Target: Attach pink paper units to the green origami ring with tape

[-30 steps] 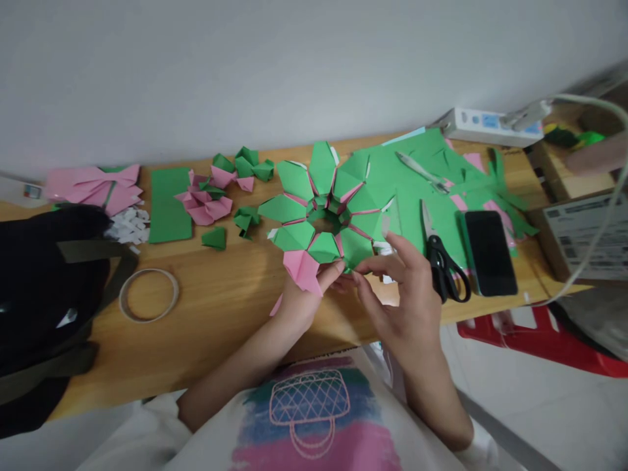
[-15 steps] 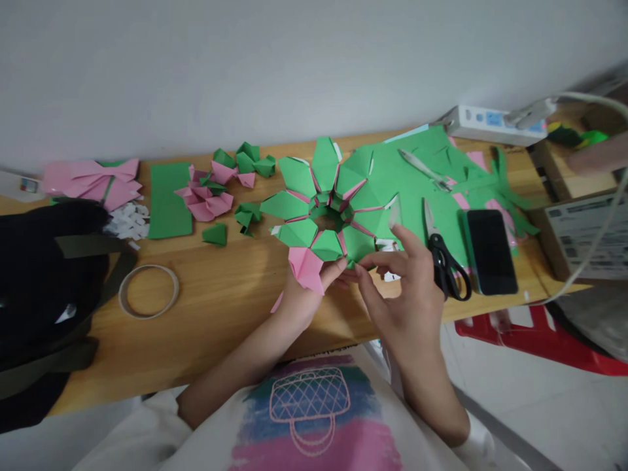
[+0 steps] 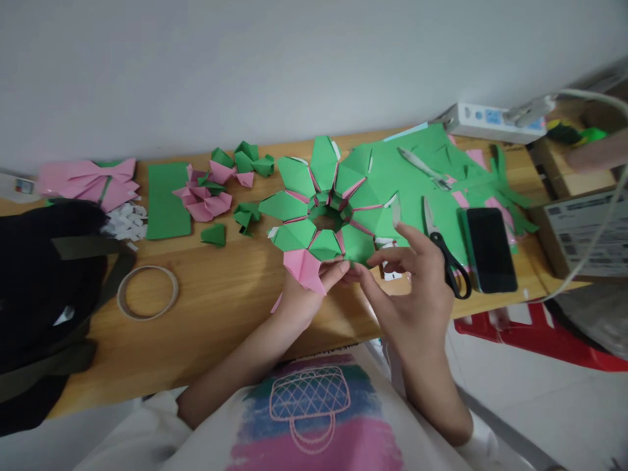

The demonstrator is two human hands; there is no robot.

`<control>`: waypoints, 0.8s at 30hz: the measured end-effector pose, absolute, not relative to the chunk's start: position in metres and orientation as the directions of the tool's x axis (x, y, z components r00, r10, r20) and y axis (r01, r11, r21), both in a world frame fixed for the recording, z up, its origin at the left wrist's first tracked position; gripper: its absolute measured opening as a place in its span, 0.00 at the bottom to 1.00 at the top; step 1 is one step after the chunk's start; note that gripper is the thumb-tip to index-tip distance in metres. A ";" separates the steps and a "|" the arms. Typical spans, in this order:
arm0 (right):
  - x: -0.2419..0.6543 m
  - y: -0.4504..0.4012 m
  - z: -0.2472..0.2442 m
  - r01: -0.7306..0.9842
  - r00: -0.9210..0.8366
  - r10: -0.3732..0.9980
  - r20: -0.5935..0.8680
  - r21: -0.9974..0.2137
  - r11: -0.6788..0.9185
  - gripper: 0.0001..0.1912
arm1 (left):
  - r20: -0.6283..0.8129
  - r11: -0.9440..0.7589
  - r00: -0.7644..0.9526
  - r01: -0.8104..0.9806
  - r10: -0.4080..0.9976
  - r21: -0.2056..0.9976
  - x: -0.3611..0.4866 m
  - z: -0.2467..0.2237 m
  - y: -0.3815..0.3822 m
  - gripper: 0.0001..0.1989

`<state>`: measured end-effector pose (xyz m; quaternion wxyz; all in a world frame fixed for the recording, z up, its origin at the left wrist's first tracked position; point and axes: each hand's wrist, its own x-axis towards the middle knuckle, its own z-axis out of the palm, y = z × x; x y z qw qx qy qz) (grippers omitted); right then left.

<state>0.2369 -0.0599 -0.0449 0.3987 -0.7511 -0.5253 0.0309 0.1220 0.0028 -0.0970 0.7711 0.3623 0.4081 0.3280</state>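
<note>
A ring-shaped folded paper flower (image 3: pixel 289 206), with green petals and pink inner folds, stands over the tabletop. My left hand (image 3: pixel 304 301) grips its near edge from below; most of the fingers are hidden under the paper. Against the left wrist lies a pink folded paper piece (image 3: pixel 303 269). My right hand (image 3: pixel 415 288) has thumb and a bent finger at the same near edge, pinching around the green paper there. Its index finger is raised, with a pale translucent strip (image 3: pixel 396 209) at the tip, perhaps tape.
To the left lie loose folded pieces (image 3: pixel 206 203), a green sheet (image 3: pixel 168 203), white paper bits (image 3: pixel 127 222), a tape-like ring (image 3: pixel 147 293) and a black bag (image 3: pixel 44 281). Rightward are black-handled scissors (image 3: pixel 449 261), a phone (image 3: pixel 489 248), green sheets (image 3: pixel 417 157) and a power strip (image 3: pixel 483 121).
The right hand has shifted slightly right, its thumb and bent finger now a little farther apart. The left hand and paper flower have barely moved.
</note>
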 end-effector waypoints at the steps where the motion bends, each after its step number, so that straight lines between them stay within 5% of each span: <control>1: 0.237 -0.062 -0.046 0.743 0.485 0.791 0.374 -0.652 -0.147 0.29 | -0.401 0.535 0.461 -0.206 0.792 0.819 0.122 -0.096 0.003 0.13; 11: 0.226 -0.066 -0.072 0.165 0.693 0.720 0.033 -0.980 -0.113 0.31 | -0.404 0.575 0.495 -0.259 0.769 0.776 0.124 -0.092 0.006 0.13; 24: 0.226 -0.058 -0.074 0.142 0.669 0.742 0.046 -0.988 -0.067 0.32 | -0.459 0.609 0.469 -0.239 0.754 0.756 0.121 -0.093 0.009 0.12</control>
